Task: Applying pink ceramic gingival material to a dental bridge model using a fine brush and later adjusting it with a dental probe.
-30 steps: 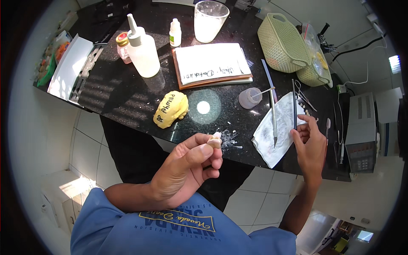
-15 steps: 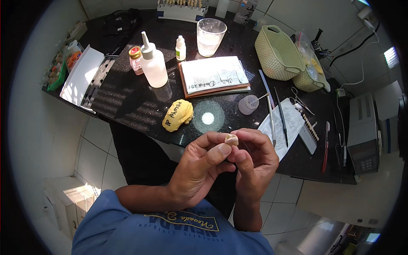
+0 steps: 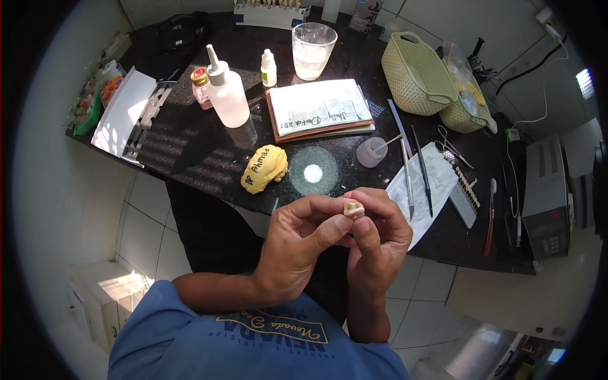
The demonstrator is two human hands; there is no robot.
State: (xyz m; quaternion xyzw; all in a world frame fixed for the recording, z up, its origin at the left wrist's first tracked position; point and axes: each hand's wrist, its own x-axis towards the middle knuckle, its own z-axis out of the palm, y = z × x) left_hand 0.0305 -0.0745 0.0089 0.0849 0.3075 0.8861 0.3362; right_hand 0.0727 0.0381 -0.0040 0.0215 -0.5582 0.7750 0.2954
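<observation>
Between the fingertips of both hands is a small cream-coloured dental crown piece (image 3: 354, 209), with hollows on the side facing up. My left hand (image 3: 297, 244) pinches it from the left with thumb and forefinger. From the right, my right hand (image 3: 380, 237) grips it with the thumb below and the fingers behind. Both hands are held just in front of the dark counter's near edge. Beyond them on the counter lies a lump of yellow putty (image 3: 265, 168) with handwriting on it. A small translucent cup (image 3: 371, 153) with a thin stick in it stands farther right.
Farther back stand a squeeze bottle (image 3: 228, 98), a dropper bottle (image 3: 268, 71), a glass of clear liquid (image 3: 313, 54) and a booklet (image 3: 320, 109). At right, slim tools lie on a white sheet (image 3: 421, 180), near a tooth shade guide (image 3: 464, 206), a red toothbrush (image 3: 490, 218) and a basket (image 3: 418, 76).
The dental crown piece has turned in my fingers, so its hollows show more. My right thumb has come up against it, and the piece has shifted slightly right.
</observation>
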